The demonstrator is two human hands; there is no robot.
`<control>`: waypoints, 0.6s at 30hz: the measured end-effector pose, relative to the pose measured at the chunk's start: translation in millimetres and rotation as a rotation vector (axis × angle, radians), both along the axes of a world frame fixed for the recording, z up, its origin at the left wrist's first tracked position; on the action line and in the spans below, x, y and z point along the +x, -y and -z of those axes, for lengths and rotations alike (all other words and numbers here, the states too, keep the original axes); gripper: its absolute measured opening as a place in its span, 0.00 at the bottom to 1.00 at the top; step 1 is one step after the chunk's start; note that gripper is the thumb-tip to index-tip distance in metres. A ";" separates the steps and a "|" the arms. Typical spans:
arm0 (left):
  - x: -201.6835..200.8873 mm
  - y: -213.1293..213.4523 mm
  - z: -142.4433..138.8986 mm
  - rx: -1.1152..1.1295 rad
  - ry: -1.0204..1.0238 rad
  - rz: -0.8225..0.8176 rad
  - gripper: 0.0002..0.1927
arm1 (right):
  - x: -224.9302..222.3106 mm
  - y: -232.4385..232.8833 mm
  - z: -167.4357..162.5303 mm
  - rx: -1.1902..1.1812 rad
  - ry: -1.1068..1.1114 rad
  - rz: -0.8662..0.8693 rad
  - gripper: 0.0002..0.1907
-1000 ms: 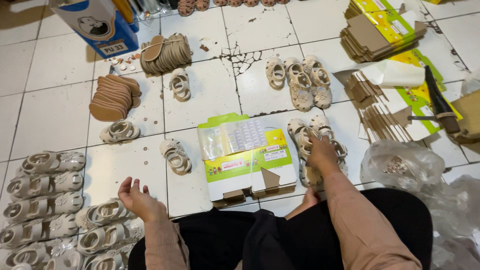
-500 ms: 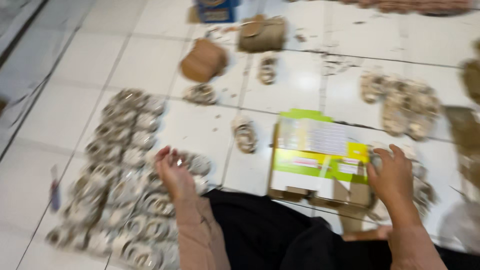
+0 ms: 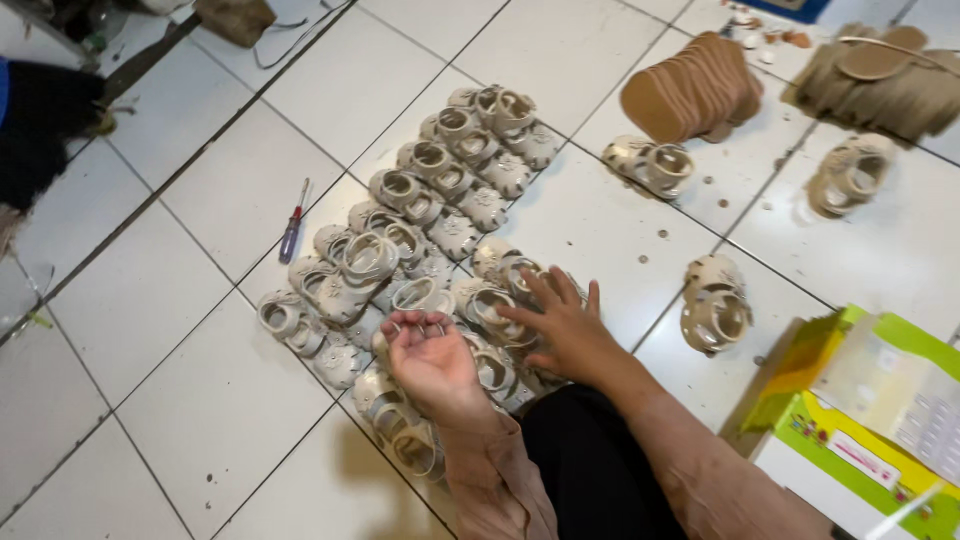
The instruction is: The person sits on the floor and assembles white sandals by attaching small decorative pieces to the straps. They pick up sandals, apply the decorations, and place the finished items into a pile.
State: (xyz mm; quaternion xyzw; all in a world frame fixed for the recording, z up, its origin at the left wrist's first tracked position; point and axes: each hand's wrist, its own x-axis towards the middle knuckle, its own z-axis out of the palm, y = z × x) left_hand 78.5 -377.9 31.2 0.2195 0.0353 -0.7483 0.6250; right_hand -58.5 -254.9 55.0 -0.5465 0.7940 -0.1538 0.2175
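Several small cream sandals (image 3: 420, 230) lie in rows on the white tiled floor (image 3: 200, 400). My left hand (image 3: 430, 362) hovers palm up over the near end of the rows, fingers loosely curled and holding nothing. Just to its right, my right hand (image 3: 562, 328) reaches in with fingers spread, its fingertips resting on a sandal (image 3: 500, 305) in the near rows. My black-trousered lap (image 3: 590, 470) sits below both hands.
A screwdriver (image 3: 292, 228) lies left of the rows. Loose sandals lie to the right: a pair (image 3: 652, 163), another pair (image 3: 715, 305) and one (image 3: 848, 176). Stacks of brown insoles (image 3: 695, 92) and tan ones (image 3: 880, 80) stand at the back. A green-and-yellow box (image 3: 860, 430) is at lower right.
The view has swung left and closer to the sandal rows. My right hand left the box and crossed over to the sandals beside my left hand.
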 end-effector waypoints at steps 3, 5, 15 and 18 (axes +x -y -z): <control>11.2 -0.6 -9.0 -0.008 -0.016 -0.080 0.09 | 13.8 31.7 -6.6 0.176 -0.043 -0.090 0.54; 15.5 -0.2 -8.2 0.008 -0.023 -0.105 0.09 | 21.0 37.7 -5.8 0.289 0.020 -0.104 0.52; 29.2 2.6 10.6 0.064 -0.018 -0.148 0.10 | 37.9 24.0 36.9 0.077 -0.254 -0.151 0.38; 43.7 1.1 4.3 -0.030 -0.032 -0.231 0.11 | 41.3 26.9 45.9 -0.012 -0.415 -0.248 0.33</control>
